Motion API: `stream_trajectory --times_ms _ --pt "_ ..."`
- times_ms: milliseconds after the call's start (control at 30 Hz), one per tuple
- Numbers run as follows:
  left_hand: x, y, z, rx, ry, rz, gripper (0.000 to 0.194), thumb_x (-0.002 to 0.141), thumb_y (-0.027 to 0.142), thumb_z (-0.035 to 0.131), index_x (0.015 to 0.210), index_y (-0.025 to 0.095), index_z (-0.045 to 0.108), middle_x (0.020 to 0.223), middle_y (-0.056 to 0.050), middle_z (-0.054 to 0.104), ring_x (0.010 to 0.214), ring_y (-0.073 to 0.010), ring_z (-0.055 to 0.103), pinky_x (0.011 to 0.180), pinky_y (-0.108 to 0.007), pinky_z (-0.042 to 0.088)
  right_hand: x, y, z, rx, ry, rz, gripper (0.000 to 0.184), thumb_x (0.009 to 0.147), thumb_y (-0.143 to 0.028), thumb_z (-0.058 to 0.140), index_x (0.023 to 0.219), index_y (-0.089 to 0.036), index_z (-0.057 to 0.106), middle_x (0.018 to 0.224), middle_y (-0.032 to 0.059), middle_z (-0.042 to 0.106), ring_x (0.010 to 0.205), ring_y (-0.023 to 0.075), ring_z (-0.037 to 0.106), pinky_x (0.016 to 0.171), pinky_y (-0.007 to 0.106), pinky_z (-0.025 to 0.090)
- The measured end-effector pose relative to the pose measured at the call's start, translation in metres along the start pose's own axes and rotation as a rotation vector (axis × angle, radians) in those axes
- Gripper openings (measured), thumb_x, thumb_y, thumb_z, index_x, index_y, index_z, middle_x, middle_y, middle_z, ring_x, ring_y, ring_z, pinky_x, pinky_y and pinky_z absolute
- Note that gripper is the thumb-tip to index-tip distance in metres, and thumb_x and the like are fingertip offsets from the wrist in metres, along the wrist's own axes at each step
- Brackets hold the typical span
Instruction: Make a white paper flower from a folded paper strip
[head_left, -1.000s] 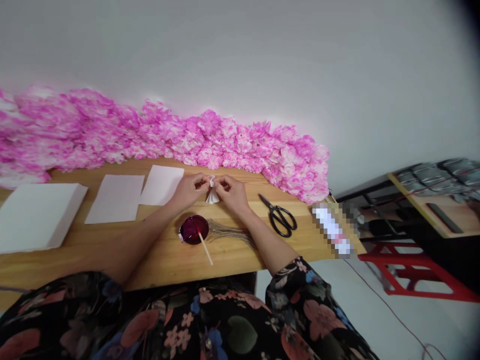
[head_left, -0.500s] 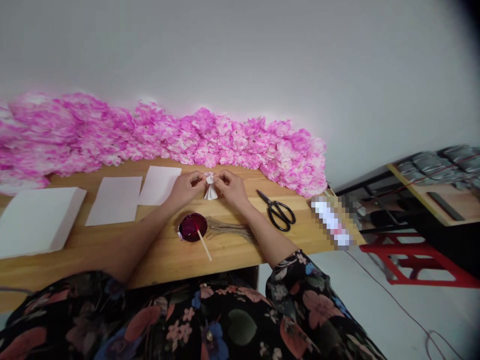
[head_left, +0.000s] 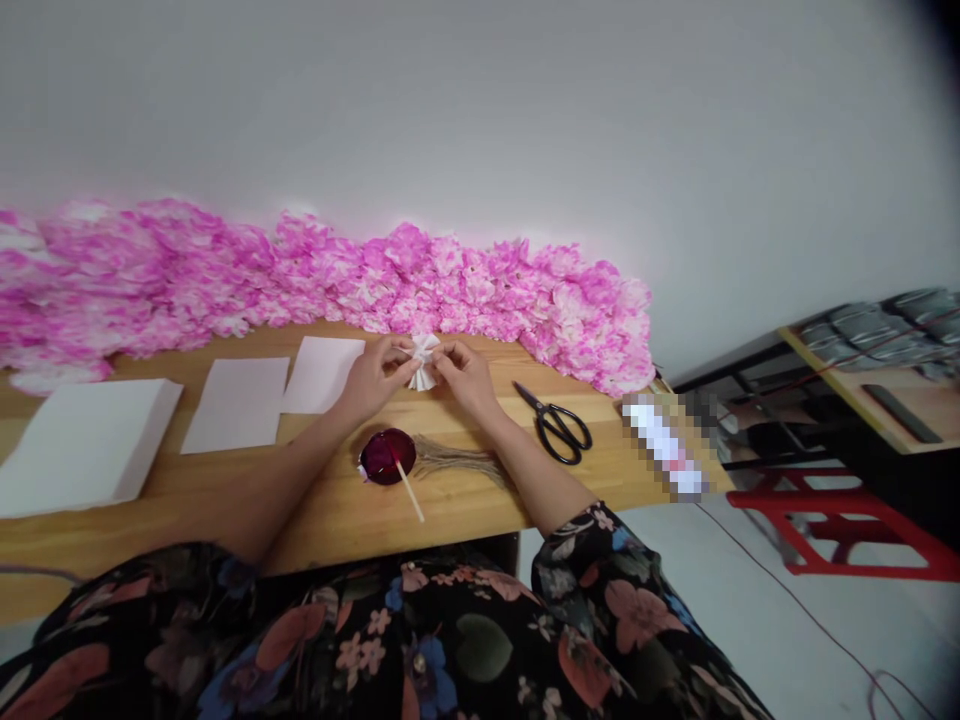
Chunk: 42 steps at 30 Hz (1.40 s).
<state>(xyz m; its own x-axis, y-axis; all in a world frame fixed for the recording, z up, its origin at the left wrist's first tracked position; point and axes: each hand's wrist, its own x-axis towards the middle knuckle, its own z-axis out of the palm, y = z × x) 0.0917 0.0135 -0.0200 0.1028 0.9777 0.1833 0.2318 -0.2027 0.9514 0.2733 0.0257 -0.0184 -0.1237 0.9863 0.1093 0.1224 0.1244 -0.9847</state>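
Note:
Between my two hands is a pleated white paper flower [head_left: 424, 376], its folds fanned out above and below the middle. My left hand [head_left: 384, 372] pinches it from the left, thumb and fingertips at its centre. From the right, my right hand [head_left: 463, 376] grips the folds the same way. Below them a dark bowl of magenta liquid [head_left: 386, 455] stands on the table, with a pale stick [head_left: 409, 490] leaning out of it. A bundle of thin brown strands [head_left: 461, 457] lies beside the bowl, partly behind my right forearm.
Black-handled scissors [head_left: 556, 422] lie right of my right hand. Two white paper sheets [head_left: 236, 405] and a thick paper stack [head_left: 82, 445] lie to the left. Pink and white paper flowers [head_left: 405, 275] line the table's back along the wall. A red stool [head_left: 840, 530] stands at right.
The white paper has spread from a narrow, bow-like shape into a rounder fan. My hands have shifted only slightly, still holding it; the view has moved a little.

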Motion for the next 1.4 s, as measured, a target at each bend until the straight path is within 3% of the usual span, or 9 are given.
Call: stream_trajectory --times_ms 133,300,533,633,700,800,1000,1167,1400 --pt "0.000 -0.006 0.001 0.038 -0.027 0.033 0.037 0.084 0.052 0.068 0.104 0.022 0.059 0.094 -0.004 0.077 0.088 -0.0218 0.074 0.081 -0.031 0.054 -0.003 0.000 0.003 -0.056 -0.006 -0.054 0.028 0.081 -0.049 0.063 0.080 -0.021 0.063 0.072 -0.0028 0.063 0.064 0.0116 0.054 0.066 0.026 0.045" --pt "0.003 -0.016 0.003 0.103 0.090 0.002 0.026 0.083 0.046 0.063 0.090 0.022 0.063 0.090 -0.003 0.075 0.082 -0.0188 0.068 0.076 -0.028 0.050 -0.004 0.001 0.004 -0.033 -0.019 -0.049 0.027 0.083 -0.048 0.064 0.083 -0.021 0.065 0.070 -0.0040 0.062 0.061 0.0108 0.053 0.064 0.026 0.045" --pt "0.008 -0.013 0.000 -0.092 0.202 -0.096 0.032 0.075 0.052 0.065 0.079 0.020 0.061 0.076 -0.001 0.067 0.070 -0.0155 0.061 0.069 -0.026 0.046 0.001 0.002 -0.004 -0.005 -0.016 0.046 0.036 0.081 -0.057 0.067 0.084 -0.021 0.069 0.060 -0.0051 0.055 0.054 0.0113 0.047 0.056 0.026 0.037" --pt "0.006 -0.012 0.002 -0.075 0.172 -0.076 0.031 0.076 0.051 0.065 0.081 0.020 0.064 0.079 -0.002 0.070 0.073 -0.0167 0.063 0.070 -0.027 0.048 -0.002 -0.006 -0.006 -0.181 0.025 -0.124 0.035 0.088 -0.053 0.063 0.096 -0.021 0.074 0.083 0.0025 0.072 0.072 0.0155 0.060 0.067 0.028 0.046" --pt "0.004 -0.011 0.004 -0.020 0.156 -0.040 0.029 0.079 0.049 0.064 0.082 0.020 0.066 0.080 -0.002 0.072 0.073 -0.0174 0.065 0.069 -0.027 0.048 -0.005 -0.010 -0.006 -0.285 0.050 -0.233 0.035 0.092 -0.050 0.061 0.107 -0.021 0.075 0.101 0.0060 0.076 0.084 0.0178 0.064 0.075 0.030 0.049" --pt "0.001 -0.009 0.006 0.084 0.135 0.040 0.026 0.083 0.045 0.062 0.085 0.020 0.071 0.085 -0.003 0.077 0.074 -0.0184 0.068 0.068 -0.027 0.049 -0.005 -0.007 -0.004 -0.337 0.047 -0.248 0.036 0.092 -0.049 0.063 0.114 -0.023 0.075 0.102 0.0058 0.075 0.087 0.0186 0.065 0.081 0.032 0.050" --pt "0.000 -0.005 0.005 0.150 0.140 0.083 0.021 0.084 0.037 0.064 0.089 0.020 0.074 0.086 -0.004 0.079 0.078 -0.0198 0.071 0.073 -0.028 0.053 0.001 0.005 -0.002 -0.076 -0.019 -0.050 0.034 0.082 -0.052 0.071 0.091 -0.020 0.074 0.081 0.0004 0.070 0.074 0.0155 0.060 0.071 0.029 0.048" --pt "0.001 -0.006 0.004 0.109 0.162 0.064 0.021 0.085 0.037 0.060 0.087 0.019 0.070 0.080 -0.002 0.074 0.071 -0.0165 0.065 0.069 -0.026 0.050 0.002 0.001 -0.005 0.102 0.054 0.039 0.034 0.078 -0.052 0.074 0.088 -0.020 0.070 0.077 -0.0015 0.066 0.069 0.0126 0.054 0.066 0.026 0.044" --pt "-0.001 -0.003 0.006 0.233 0.122 0.094 0.028 0.082 0.045 0.066 0.093 0.019 0.070 0.087 -0.004 0.074 0.076 -0.0186 0.064 0.072 -0.030 0.048 -0.006 -0.006 0.002 -0.067 0.041 -0.128 0.025 0.085 -0.046 0.067 0.082 -0.022 0.068 0.079 -0.0001 0.069 0.072 0.0147 0.059 0.073 0.029 0.048"
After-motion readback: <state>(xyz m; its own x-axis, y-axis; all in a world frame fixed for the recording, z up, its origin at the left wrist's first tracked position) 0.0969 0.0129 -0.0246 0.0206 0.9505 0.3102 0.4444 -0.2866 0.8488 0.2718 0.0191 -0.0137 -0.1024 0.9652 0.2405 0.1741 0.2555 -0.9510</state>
